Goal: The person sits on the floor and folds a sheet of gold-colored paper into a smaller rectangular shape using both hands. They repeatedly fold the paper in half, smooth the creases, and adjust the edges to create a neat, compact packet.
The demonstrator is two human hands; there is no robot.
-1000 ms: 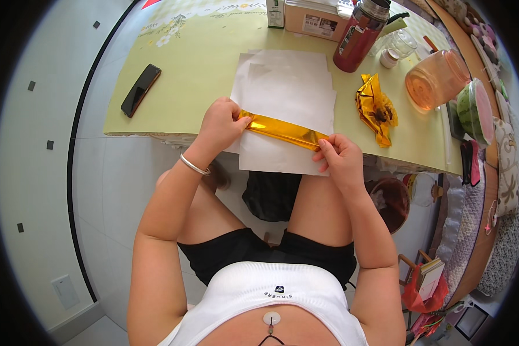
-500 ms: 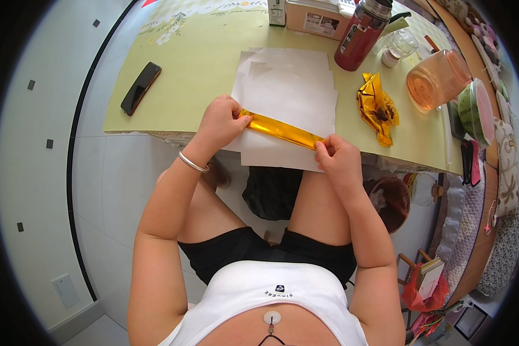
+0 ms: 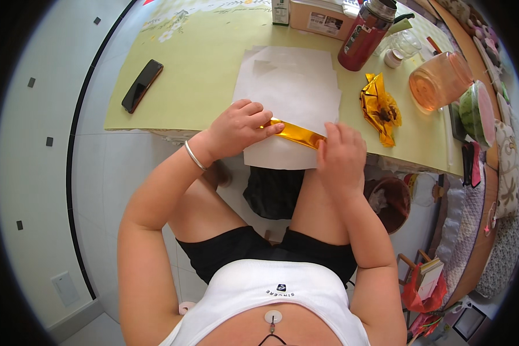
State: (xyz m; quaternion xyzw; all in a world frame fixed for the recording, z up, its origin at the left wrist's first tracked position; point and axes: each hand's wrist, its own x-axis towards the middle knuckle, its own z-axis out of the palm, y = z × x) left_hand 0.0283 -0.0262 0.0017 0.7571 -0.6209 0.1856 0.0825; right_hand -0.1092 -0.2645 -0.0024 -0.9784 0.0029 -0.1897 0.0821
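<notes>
Head view: narrow, shiny gold foil strip [image 3: 300,135] sits at the table's near edge, over the lower part of a stack of plain white paper sheets [image 3: 294,81]; can't tell if it's flat on them or slightly raised. Key relation: strip's long axis runs L to R across the body, on a slant, R end a bit closer to the person, & most of its visible length spans the gap btwn the two hands.

L hand [image 3: 241,128], silver bangle [image 3: 194,155] on its wrist, comes in from the L: thumb & fingers look closed on the strip, in a little from its L end, strip lying to the R of that grip. R hand [image 3: 342,154] is at the other end, thumb low, fingers pointing up & away; strip's R end goes out of sight there, so can't tell if it's pinched or just touched. Neither hand is clearly nearer, both being at the strip.

Around: crumpled gold foil wrapper w/ dark bits [image 3: 380,109] on the pale green tablecloth [image 3: 202,75], R of the sheets & well apart from the strip; dark red metal flask [image 3: 363,40] beyond. Slim black phone [image 3: 142,86] far L, nr the table's L side.
</notes>
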